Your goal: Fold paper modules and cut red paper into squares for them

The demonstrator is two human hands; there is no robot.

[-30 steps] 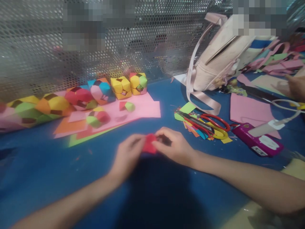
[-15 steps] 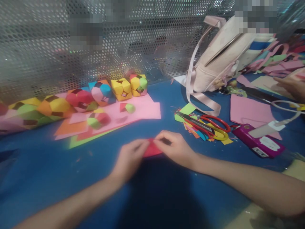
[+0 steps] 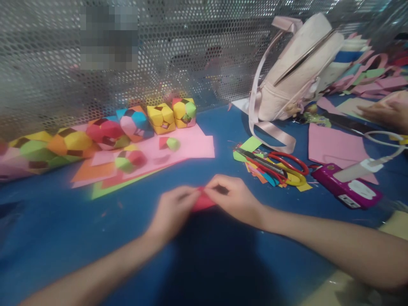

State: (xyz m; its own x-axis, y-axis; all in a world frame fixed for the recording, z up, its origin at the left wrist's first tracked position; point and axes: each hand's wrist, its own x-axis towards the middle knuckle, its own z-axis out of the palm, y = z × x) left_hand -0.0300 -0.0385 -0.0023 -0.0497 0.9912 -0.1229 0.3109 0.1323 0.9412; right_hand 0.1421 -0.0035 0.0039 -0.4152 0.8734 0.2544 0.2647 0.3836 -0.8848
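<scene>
I have the left hand (image 3: 170, 209) and right hand (image 3: 237, 199) pinching red paper (image 3: 204, 204) between them, over the tabletop (image 3: 95, 238); through blur it seems part-folded, while paper balls (image 3: 161, 117) beyond look finished.

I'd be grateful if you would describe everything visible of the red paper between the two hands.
The red paper is small and pinkish-red, and looks thin and plain. The left hand and right hand pinch it from either side near its top, covering its ends. The part showing between them widens toward the person. It is over or on the blue table; contact is unclear. Blur hides any folds.
</scene>
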